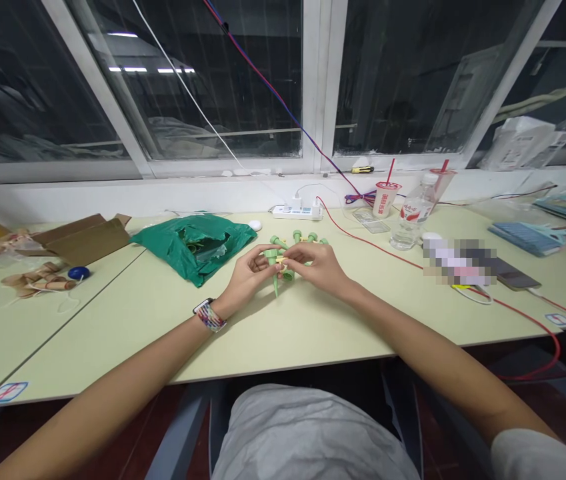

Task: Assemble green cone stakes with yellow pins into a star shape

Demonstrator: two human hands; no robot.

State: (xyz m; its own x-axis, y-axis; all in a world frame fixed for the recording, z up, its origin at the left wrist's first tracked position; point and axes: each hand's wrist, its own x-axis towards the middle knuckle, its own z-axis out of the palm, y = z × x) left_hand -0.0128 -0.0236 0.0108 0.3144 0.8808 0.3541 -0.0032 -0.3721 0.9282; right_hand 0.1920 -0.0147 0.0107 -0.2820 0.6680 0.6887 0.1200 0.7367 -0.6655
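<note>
Between the thumb and fingers of my left hand [247,277] is a green plastic plant-watering spike [276,288], its pointed end hanging down. My right hand [321,268] is closed in a pinch on the small yellow piece at the spike's side, close to my left fingertips. Another green part [289,274] shows just under my right fingers. Behind my hands several more green spikes [297,236] with yellow pieces stand or lie on the table, partly hidden by my fingers.
A torn green plastic bag [163,241] lies to the left, with a cardboard box [77,240] and wooden kendama-like toys [45,281] beyond it. At the back are a power strip [295,213], a paper cup [385,200] and a water bottle [409,220]. A red cable [377,251] crosses the right side.
</note>
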